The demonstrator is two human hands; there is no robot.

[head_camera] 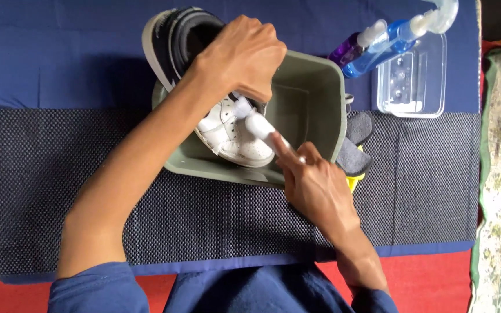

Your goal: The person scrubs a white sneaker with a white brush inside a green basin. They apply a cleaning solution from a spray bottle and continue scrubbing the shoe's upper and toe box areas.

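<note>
My left hand [242, 57] grips a white sneaker [233, 136] by its upper and holds it tilted, toe down, inside a grey-green plastic tub [320, 98]. My right hand [314, 182] holds a white brush [259, 124] by its handle, with the brush head pressed against the sneaker's side. A second shoe, dark with a white sole [166, 40], leans on the tub's far left rim behind my left hand.
Two spray bottles, one purple [349, 49] and one blue [381, 46], lie at the back right beside a clear plastic container [416, 78]. Grey insoles [352, 148] and something yellow [355, 181] lie right of the tub. A dark mesh mat [88, 162] covers the blue cloth.
</note>
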